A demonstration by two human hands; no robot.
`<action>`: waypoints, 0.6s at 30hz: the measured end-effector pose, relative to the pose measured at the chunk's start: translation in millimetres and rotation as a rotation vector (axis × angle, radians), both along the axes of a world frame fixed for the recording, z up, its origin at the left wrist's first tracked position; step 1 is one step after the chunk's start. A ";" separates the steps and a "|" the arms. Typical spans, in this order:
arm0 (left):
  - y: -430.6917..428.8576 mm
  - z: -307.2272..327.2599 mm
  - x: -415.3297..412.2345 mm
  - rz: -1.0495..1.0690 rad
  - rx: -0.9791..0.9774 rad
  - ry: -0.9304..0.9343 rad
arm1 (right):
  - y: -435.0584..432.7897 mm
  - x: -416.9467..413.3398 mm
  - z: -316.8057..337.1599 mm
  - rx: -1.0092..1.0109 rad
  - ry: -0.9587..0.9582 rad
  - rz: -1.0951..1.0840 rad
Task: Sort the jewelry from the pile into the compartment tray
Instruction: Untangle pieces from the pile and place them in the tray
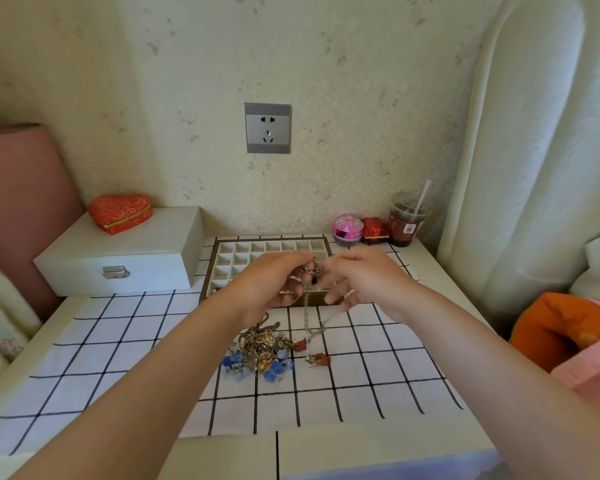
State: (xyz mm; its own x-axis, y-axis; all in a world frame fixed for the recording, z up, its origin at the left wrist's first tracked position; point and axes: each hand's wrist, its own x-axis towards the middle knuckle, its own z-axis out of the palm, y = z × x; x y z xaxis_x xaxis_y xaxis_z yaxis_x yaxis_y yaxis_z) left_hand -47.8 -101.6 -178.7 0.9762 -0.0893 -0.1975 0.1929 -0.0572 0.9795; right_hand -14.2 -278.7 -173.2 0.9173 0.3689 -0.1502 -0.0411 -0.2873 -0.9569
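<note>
You are holding a silver chain necklace [307, 306] up in front of you with both hands, over the near edge of the compartment tray [226, 258]. Your left hand [271, 285] is pinching the bunched top of the chain with its fingers curled around it. Your right hand [364, 275] is meeting it from 3 o'clock, thumb and forefinger pinching the same bunch, while its other fingers are hanging loose and blurred. The chain is dangling from the pinch down to the checked cloth [118, 341], ending just at 1 o'clock of the jewelry pile [260, 351]. The pile is lying on the cloth at 6 o'clock of the tray, a tangle of gold, pearl and blue pieces. A small orange piece [321, 359] is sitting apart at the pile's 3 o'clock. Most of the tray's compartments that show are looking bare. At the tray's 9 o'clock a white latched box [125, 251] is carrying a red heart-shaped case [120, 213]. At its 1 o'clock, against the wall, a pink egg-shaped container [347, 228], a red box [374, 230] and a lidded drink cup [407, 223] with a straw are standing in a row.
</note>
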 end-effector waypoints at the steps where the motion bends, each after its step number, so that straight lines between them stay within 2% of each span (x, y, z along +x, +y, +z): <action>1: 0.6 -0.1 0.4 0.004 -0.027 0.014 | -1.0 1.7 -1.1 0.064 0.045 0.017; 5: 4.5 2.1 1.2 -0.005 -0.154 0.047 | -2.2 3.3 -6.1 -0.058 -0.099 0.087; 10: 4.8 6.5 0.3 0.033 -0.093 0.045 | -0.9 3.6 -7.2 -0.059 -0.136 0.062; 12: 7.6 7.6 -0.4 0.117 0.033 0.020 | -5.2 7.1 -3.0 -0.132 -0.208 0.039; 15: 13.9 3.6 -1.0 0.193 0.233 -0.043 | -11.4 12.2 2.5 -0.291 -0.428 0.008; 18: 19.2 -2.2 -0.3 0.183 0.373 -0.008 | -13.9 16.4 7.6 -0.231 -0.592 -0.063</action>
